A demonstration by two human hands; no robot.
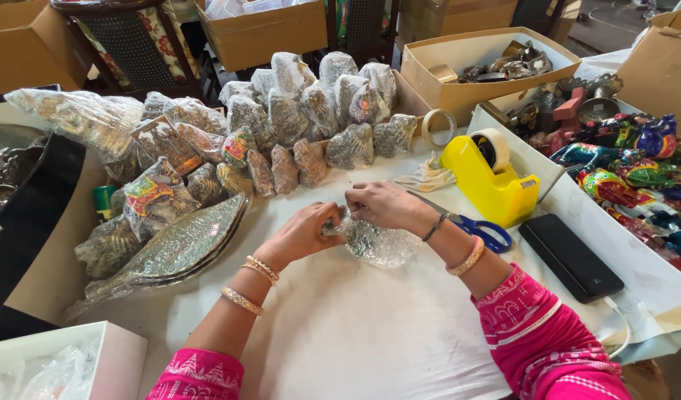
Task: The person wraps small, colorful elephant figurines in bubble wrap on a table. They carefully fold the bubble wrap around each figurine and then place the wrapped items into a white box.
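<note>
A small metal figure in bubble wrap (377, 243) lies on the white table cover (355, 333) in front of me. My left hand (305, 231) grips its left side. My right hand (381, 205) pinches the wrap at the top. Both wrists wear bangles and both sleeves are pink. Behind the hands stands a heap of similar bubble-wrapped figures (311, 118). A large leaf-shaped metal dish in wrap (174, 248) lies to the left.
A yellow tape dispenser (488, 178), blue-handled scissors (485, 231) and a black phone (571, 256) lie to the right. Colourful painted figures (636, 170) fill a white tray at far right. Cardboard boxes (459, 67) and chairs stand behind. A white box (66, 363) sits at lower left.
</note>
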